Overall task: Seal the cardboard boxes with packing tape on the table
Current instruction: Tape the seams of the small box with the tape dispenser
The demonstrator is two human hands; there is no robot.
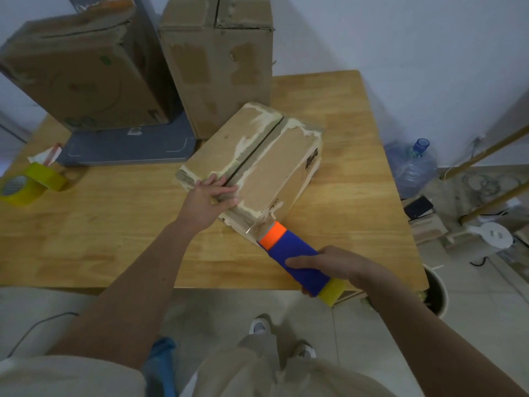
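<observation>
Box mid-table, seam unsealed, long axis near-left to far-right. Left hand flat on near end of box, fingers straight, pressing flaps. Right hand wraps tape dispenser at box's near corner. Advice: keep flaps pressed, anchor tape on end face, pull along seam.

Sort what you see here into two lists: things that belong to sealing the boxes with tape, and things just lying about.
Belongs to the job:
small cardboard box, held by the left hand
blue tape dispenser, gripped by the right hand
two large boxes
yellow tape rolls

Lying about:
water bottle on the floor
grey tray
white round device
</observation>
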